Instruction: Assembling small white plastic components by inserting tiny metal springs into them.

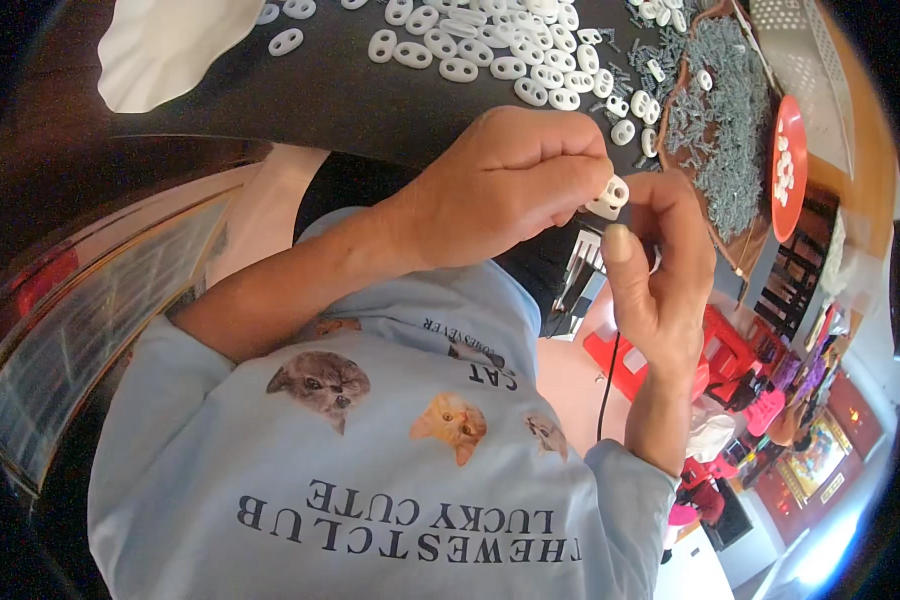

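Observation:
My left hand (500,185) is closed, with its thumb and forefinger pinching a small white plastic piece with a round hole (615,194). Just right of that piece is my right hand (670,275), its thumb and forefinger bent and apart. Whether the right forefinger touches the piece is unclear, and its other fingers are partly hidden. Beyond both hands, many white oval pieces with two holes (458,70) lie spread on the dark tabletop (340,105).
At the far right lies a heap of small grey screw-like parts (725,130) inside a brown rim. An orange-red dish (788,165) with small white bits stands beyond it. A white wavy-edged tray (165,50) sits at the far left. Below the right hand hangs a black cable (610,375).

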Action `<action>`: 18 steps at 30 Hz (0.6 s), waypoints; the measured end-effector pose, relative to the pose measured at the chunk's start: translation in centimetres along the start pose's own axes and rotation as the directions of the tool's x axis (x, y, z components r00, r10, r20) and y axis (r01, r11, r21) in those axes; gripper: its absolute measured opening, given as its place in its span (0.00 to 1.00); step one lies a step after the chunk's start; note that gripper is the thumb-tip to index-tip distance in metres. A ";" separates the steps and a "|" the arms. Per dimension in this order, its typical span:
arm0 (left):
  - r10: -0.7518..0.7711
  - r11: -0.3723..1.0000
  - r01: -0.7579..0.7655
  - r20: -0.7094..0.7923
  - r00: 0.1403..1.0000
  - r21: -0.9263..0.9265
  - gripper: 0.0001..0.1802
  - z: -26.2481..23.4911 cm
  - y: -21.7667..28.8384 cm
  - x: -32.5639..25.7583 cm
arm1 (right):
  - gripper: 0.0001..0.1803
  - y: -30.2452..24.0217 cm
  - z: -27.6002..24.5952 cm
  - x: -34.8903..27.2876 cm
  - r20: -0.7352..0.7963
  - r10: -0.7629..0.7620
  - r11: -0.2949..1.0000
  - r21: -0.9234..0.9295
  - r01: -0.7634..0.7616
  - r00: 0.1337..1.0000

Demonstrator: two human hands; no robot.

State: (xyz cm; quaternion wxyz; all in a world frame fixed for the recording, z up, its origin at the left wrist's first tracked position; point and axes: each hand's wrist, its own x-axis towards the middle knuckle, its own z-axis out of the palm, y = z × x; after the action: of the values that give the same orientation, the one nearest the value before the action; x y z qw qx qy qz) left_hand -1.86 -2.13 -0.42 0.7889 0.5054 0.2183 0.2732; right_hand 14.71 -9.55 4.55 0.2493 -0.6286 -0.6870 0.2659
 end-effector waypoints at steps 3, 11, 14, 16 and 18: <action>-0.038 0.999 0.038 0.001 0.999 -0.037 0.13 0.2 0.0 -0.1 | 0.14 0.2 0.2 0.6 -0.085 -0.163 0.979 -0.139 0.150 0.983; -0.015 1.000 0.015 -0.007 1.000 -0.008 0.13 0.4 -0.6 0.0 | 0.16 1.2 0.6 1.7 0.016 -0.413 0.842 -0.376 0.388 0.911; 0.105 0.990 -0.103 -0.011 0.994 0.101 0.13 0.4 -1.0 0.0 | 0.15 1.2 0.9 1.8 0.021 -0.390 0.868 -0.326 0.375 0.921; 0.157 0.968 -0.149 -0.022 0.987 0.204 0.13 0.5 -1.0 -0.1 | 0.15 1.5 1.1 1.8 0.011 -0.400 0.871 -0.305 0.384 0.916; 0.157 0.968 -0.148 -0.030 0.987 0.202 0.13 0.6 -0.9 -0.1 | 0.15 1.7 1.3 1.7 0.002 -0.411 0.874 -0.282 0.395 0.912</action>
State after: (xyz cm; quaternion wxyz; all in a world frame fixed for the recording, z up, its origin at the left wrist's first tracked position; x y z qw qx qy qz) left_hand -1.41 -2.89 -0.97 0.7058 0.5908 0.2230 0.3211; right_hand 14.89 -7.83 2.46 0.2287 -0.5078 -0.8255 0.0913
